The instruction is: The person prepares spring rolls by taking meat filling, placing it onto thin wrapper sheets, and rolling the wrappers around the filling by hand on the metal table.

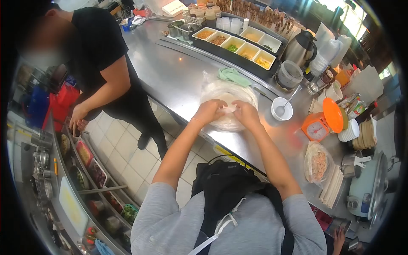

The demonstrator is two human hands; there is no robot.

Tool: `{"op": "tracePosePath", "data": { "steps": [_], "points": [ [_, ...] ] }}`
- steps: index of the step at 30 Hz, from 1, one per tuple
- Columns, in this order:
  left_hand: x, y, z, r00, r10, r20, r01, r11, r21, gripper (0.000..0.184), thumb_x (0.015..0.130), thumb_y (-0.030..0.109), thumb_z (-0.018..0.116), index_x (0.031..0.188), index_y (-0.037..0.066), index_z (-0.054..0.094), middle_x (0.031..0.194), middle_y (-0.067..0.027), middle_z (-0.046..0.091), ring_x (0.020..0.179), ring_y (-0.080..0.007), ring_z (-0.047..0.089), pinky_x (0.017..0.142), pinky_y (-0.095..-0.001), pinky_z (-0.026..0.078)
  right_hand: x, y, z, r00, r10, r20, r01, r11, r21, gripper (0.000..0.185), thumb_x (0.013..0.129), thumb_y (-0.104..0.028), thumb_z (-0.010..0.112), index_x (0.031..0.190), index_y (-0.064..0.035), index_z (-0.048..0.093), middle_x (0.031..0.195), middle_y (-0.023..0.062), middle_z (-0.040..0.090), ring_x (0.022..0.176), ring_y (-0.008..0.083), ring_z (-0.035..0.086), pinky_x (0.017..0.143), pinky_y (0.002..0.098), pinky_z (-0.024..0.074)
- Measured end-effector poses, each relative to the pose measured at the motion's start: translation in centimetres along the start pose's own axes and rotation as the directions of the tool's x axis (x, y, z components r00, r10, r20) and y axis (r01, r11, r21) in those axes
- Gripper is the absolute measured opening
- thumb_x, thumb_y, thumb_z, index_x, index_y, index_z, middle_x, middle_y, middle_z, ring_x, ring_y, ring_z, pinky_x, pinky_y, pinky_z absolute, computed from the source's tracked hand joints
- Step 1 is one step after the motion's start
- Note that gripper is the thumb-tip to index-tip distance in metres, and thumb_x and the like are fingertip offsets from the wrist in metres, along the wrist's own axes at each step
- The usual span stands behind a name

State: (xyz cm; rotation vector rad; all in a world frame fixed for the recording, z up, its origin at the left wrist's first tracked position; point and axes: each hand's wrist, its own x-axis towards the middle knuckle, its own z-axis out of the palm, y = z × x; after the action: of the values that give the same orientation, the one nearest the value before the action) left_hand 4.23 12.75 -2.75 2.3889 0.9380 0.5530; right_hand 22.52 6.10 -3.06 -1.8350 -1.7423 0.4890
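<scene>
A clear plastic bag (pixel 244 94) holding a stack of round, pale, flat sheets lies on the steel counter in front of me. Both my hands are over its middle, fingers bent inward toward each other. My left hand (pixel 210 111) and my right hand (pixel 245 114) pinch a thin whitish sheet (pixel 229 109) between them. Whether that is bag plastic or one of the pale sheets is hard to make out. A light green cloth (pixel 235 76) rests at the far side of the bag. Right of it stands a white bowl (pixel 276 111) with a spoon in it.
White tubs of toppings (pixel 233 45) line the back in a black holder (pixel 199 41). A steel jug (pixel 298 47), an orange scale (pixel 315 128) and a bag of orange-pink filling (pixel 316 163) stand at right. On the left, a person in black (pixel 104 46) reaches toward another counter.
</scene>
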Motion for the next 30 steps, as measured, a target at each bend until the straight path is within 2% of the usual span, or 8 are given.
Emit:
{"op": "tracePosePath", "data": {
  "steps": [5,7,11,13,17,24,26,30],
  "points": [
    [0.3,-1.9,0.1,0.99,-0.018,-0.138,0.032,0.994,0.106,0.016,0.074,0.013,0.065,0.088,0.005,0.068,0.09,-0.0125,0.067,0.088,-0.0332,0.062,0.077,-0.0408,0.051,0.1,-0.6,-2.1,0.985,-0.021,-0.171,0.013,0.999,-0.046,0.032,0.073,-0.007,0.061,0.104,-0.0083,0.063,0.094,0.014,0.065,0.09,0.0309,0.062,0.081,0.0373,0.0491],
    [0.9,-1.5,-1.4,0.971,-0.06,-0.229,0.029,0.991,-0.134,0.021,0.073,0.004,0.062,0.093,0.005,0.069,0.096,-0.014,0.068,0.09,-0.0309,0.064,0.078,-0.0371,0.052,0.3,-1.0,-3.2,0.973,-0.044,-0.228,0.038,0.999,-0.029,0.032,0.073,-0.004,0.059,0.104,-0.0078,0.063,0.09,0.0134,0.066,0.088,0.0318,0.062,0.08,0.0378,0.0495],
    [3.4,2.1,-7.4,0.961,0.018,-0.275,-0.155,0.861,-0.485,0.028,0.073,-0.005,0.059,0.098,0.001,0.069,0.099,-0.0125,0.069,0.089,-0.0198,0.066,0.078,-0.0296,0.052,1.6,-2.3,-6.7,0.869,-0.085,-0.487,0.27,0.906,0.325,0.037,0.073,0.004,0.056,0.108,-0.0069,0.057,0.082,0.0073,0.059,0.072,0.0187,0.059,0.074,0.0277,0.0492],
    [3.8,6.5,-11.6,0.974,0.004,-0.226,-0.151,0.756,-0.637,0.022,0.078,-0.003,0.059,0.098,-0.002,0.068,0.096,-0.0084,0.069,0.085,-0.0126,0.064,0.077,-0.0244,0.05,0.2,-6.1,-11.0,0.92,0.063,-0.387,0.24,0.689,0.684,0.039,0.077,0.006,0.054,0.114,-0.0053,0.053,0.084,0.0038,0.055,0.074,0.0101,0.056,0.069,0.0248,0.0486],
    [5.2,11.1,-13.8,0.985,0.098,-0.141,-0.169,0.708,-0.686,0.017,0.084,0.003,0.062,0.098,-0.003,0.068,0.091,-0.0031,0.068,0.08,-0.0084,0.062,0.074,-0.0246,0.05,-3.1,-7.8,-15.3,0.886,0.132,-0.444,0.253,0.665,0.703,0.038,0.081,0.006,0.053,0.118,-0.0038,0.05,0.087,0.0022,0.054,0.077,0.0072,0.055,0.07,0.0222,0.0475],
    [3.5,16.8,-4.3,0.945,0.293,0.145,-0.124,0.731,-0.671,0.015,0.086,0.002,0.062,0.099,-0.004,0.066,0.091,-0.0068,0.068,0.079,-0.0112,0.062,0.072,-0.0246,0.049,-15.8,0.5,-18.2,0.771,0.272,-0.576,0.083,0.854,0.513,0.031,0.083,0.008,0.05,0.111,-0.0027,0.057,0.095,0.0047,0.061,0.086,0.0099,0.059,0.077,0.0242,0.0469],
    [0.9,18.3,-1.9,0.884,0.42,0.206,-0.227,0.771,-0.595,0.018,0.085,0.003,0.061,0.103,-0.001,0.067,0.096,-0.0099,0.068,0.086,-0.0185,0.063,0.077,-0.0293,0.049,-20.2,1.5,-18.7,0.728,0.277,-0.627,0.017,0.907,0.42,0.032,0.08,0.011,0.047,0.106,-0.0022,0.06,0.097,0.0056,0.063,0.088,0.0108,0.06,0.079,0.0253,0.0467],
    [-3.4,17.2,5.1,0.718,0.576,0.392,-0.307,0.766,-0.564,0.031,0.084,0.008,0.063,0.114,0.004,0.062,0.11,-0.0164,0.063,0.098,-0.0349,0.06,0.088,-0.0375,0.047,-27.9,5.2,-16.6,0.864,0.335,-0.375,-0.261,0.936,0.234,0.039,0.07,0.014,0.041,0.099,0.0005,0.064,0.095,0.0111,0.064,0.089,0.0191,0.062,0.084,0.0282,0.0452]
  ]
}}
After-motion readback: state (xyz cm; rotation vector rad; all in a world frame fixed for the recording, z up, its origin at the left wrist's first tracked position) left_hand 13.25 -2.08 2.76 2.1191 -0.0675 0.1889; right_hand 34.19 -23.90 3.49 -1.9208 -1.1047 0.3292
